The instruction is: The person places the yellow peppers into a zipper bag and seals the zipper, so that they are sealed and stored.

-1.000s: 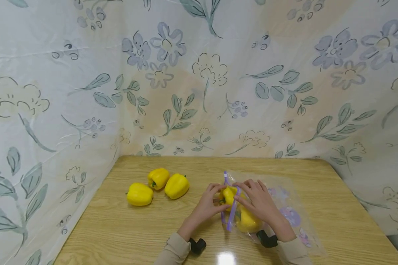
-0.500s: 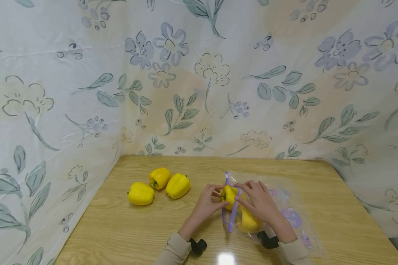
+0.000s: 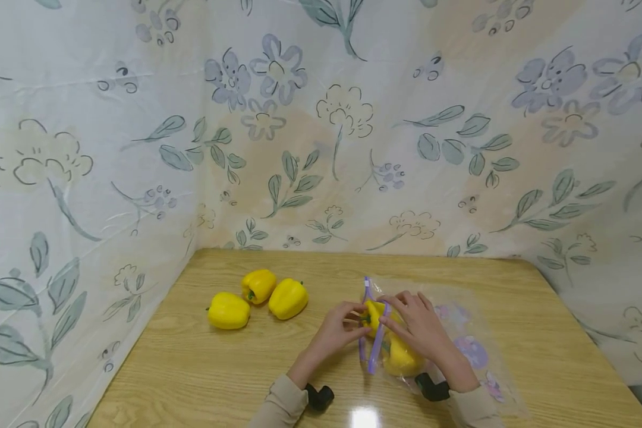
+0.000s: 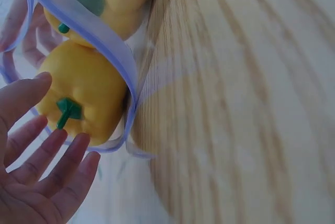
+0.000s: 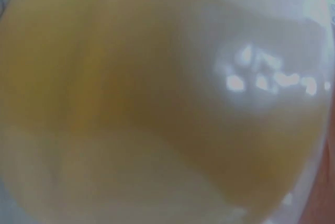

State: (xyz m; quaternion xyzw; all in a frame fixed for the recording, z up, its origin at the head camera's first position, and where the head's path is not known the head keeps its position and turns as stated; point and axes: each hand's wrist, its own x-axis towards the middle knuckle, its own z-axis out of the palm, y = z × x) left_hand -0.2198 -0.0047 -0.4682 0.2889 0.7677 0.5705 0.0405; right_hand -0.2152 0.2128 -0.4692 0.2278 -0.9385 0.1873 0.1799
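A clear zip bag with a purple zip rim lies on the table, its mouth facing left. Just inside that mouth is a yellow bell pepper, its green stem pointing outward. Another yellow bell pepper lies in the bag beside it. My left hand is at the mouth, loosely spread fingers right at the pepper's stem end. From the other side, my right hand holds the bag's rim with thumb and fingers. The right wrist view is filled by blurred plastic film over yellow.
To the left on the wooden table sit three more yellow bell peppers, one at the far left, one behind and one to the right. A floral cloth hangs around the back and sides.
The pepper at the mouth has shifted right, deeper into the bag, and my left hand has followed it, its fingers now at the stem end. My right hand stays at the rim.
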